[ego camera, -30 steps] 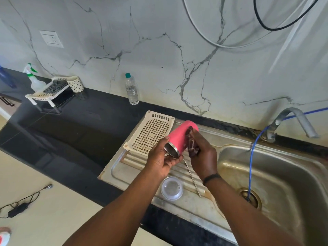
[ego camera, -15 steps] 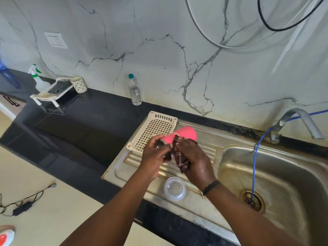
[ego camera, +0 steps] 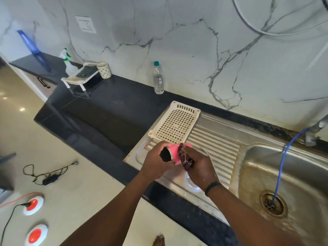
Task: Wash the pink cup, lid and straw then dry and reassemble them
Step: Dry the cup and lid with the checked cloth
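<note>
Left hand (ego camera: pixel 156 161) fingers gripping pink cup (ego camera: pixel 174 153) at its mouth; long axis lying 8-to-2 o'clock. Right hand (ego camera: pixel 198 164) fingers pinching dark cloth (ego camera: pixel 184 158) against cup's 3 o'clock side.

The left hand (ego camera: pixel 156 163) grips the open end of the pink cup (ego camera: pixel 174 153), which lies on its side above the ribbed draining board (ego camera: pixel 216 144), mouth turned left. The right hand (ego camera: pixel 198 167) presses a dark cloth (ego camera: pixel 184 158) around the cup's body. Below the cup, on the draining board, a clear lid (ego camera: pixel 190 183) shows partly under the right wrist. Behind the cup lies a cream perforated tray (ego camera: pixel 175 122). To the right of the draining board is the sink basin (ego camera: pixel 266 167), with a blue hose (ego camera: pixel 282 162) running to its drain.
</note>
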